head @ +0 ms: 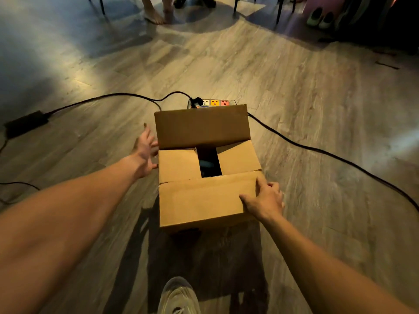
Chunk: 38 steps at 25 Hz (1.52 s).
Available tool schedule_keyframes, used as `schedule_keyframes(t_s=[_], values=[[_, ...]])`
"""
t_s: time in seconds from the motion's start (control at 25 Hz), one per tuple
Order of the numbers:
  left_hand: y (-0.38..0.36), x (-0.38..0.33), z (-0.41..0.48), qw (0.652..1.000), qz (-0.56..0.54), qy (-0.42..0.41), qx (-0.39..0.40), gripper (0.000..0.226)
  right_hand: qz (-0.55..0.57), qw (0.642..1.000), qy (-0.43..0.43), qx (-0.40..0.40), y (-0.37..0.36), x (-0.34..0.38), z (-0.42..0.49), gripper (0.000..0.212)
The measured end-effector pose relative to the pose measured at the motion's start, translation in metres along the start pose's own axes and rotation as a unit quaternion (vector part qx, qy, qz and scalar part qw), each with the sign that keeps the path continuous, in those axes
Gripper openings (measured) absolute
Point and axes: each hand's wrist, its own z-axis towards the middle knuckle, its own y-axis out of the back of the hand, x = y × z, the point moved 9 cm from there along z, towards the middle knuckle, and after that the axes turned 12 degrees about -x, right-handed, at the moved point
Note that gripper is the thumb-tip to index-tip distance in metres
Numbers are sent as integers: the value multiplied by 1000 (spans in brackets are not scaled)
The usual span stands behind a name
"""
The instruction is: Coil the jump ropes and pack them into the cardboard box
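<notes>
A brown cardboard box (204, 200) stands on the wooden floor in the middle of the head view. Its two side flaps are folded in, the far flap stands up, and the near flap lies down toward me. Through the dark gap between the side flaps a bluish object (206, 164) shows inside; I cannot tell what it is. My left hand (145, 152) is open with fingers spread, just beside the box's left wall. My right hand (264, 200) rests on the right end of the near flap, fingers pressing on the cardboard. No jump rope is visible outside the box.
A power strip (214, 102) with coloured sockets lies right behind the box, with black cables (317, 150) trailing left and right across the floor. A black adapter (25, 124) sits far left. My shoe (178, 295) is at the bottom. A person's feet (156, 12), chair legs and shoes (319, 18) are far back.
</notes>
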Motion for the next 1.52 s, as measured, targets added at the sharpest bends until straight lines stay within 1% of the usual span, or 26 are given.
schedule_keyframes(t_s=[0.08,0.12,0.16,0.24,0.28,0.32,0.36,0.4,0.44,0.48,0.52,0.56,0.6,0.64,0.72,0.76,0.84,0.96,1.08,1.16,1.28,1.32,1.36,1.44,1.48,1.52], values=[[9,1,-5,999,-33,-5,-12,89,0,1000,-9,-4,-3,-3,1,70],[13,4,-10,999,-30,-11,-9,91,-2,1000,-12,-11,-3,-3,1,73],[14,8,-18,1000,-4,-17,1,89,-5,1000,-16,-21,-2,-4,-2,77],[11,13,-40,990,128,-54,32,69,-22,999,-15,-44,2,-1,-10,86],[7,15,-51,971,212,-96,50,54,-37,998,-2,-51,4,3,-15,87],[3,20,-59,936,311,-149,71,45,-56,997,33,-52,5,11,-19,84],[-3,31,-65,881,417,-203,95,47,-79,992,91,-48,4,24,-22,78],[-8,46,-71,821,505,-236,126,61,-111,980,163,-37,1,41,-25,72],[-11,62,-77,771,566,-245,157,85,-144,961,235,-13,-9,58,-30,70],[-13,75,-82,742,599,-244,175,110,-175,939,294,25,-22,74,-35,71],[-13,85,-84,729,617,-237,179,128,-199,919,334,69,-36,87,-40,74],[-13,90,-86,724,625,-233,176,137,-221,902,353,112,-49,96,-43,74],[-13,92,-86,719,631,-233,171,139,-237,895,350,144,-58,98,-43,73],[-14,92,-87,708,641,-242,169,141,-245,897,330,164,-61,95,-37,74],[-14,91,-89,677,670,-261,159,147,-255,913,271,170,-55,77,-17,81],[-14,90,-89,667,678,-268,153,149,-255,921,243,164,-49,65,-7,83],[-16,92,-86,665,677,-275,152,149,-229,941,201,147,-36,44,10,88],[-10,88,-81,688,661,-271,130,153,-144,970,150,127,-26,31,22,105],[0,87,-74,709,652,-252,93,157,-106,985,113,80,-17,24,22,123],[-1,84,-75,709,653,-251,84,158,-85,990,83,72,-16,16,22,126],[-1,83,-79,701,661,-261,68,157,-68,992,64,90,-18,3,16,125],[-2,80,-85,711,649,-265,60,155,-49,993,52,92,-15,-1,13,123],[1,81,-86,713,645,-271,51,152,-31,994,42,99,-11,-6,8,120],[14,84,-97,724,634,-267,48,142,-12,992,29,120,-5,-22,-13,109],[26,91,-108,728,630,-264,48,135,-18,992,30,121,0,-30,-30,104],[35,94,-116,724,634,-267,43,129,-46,991,35,118,5,-39,-41,101]])
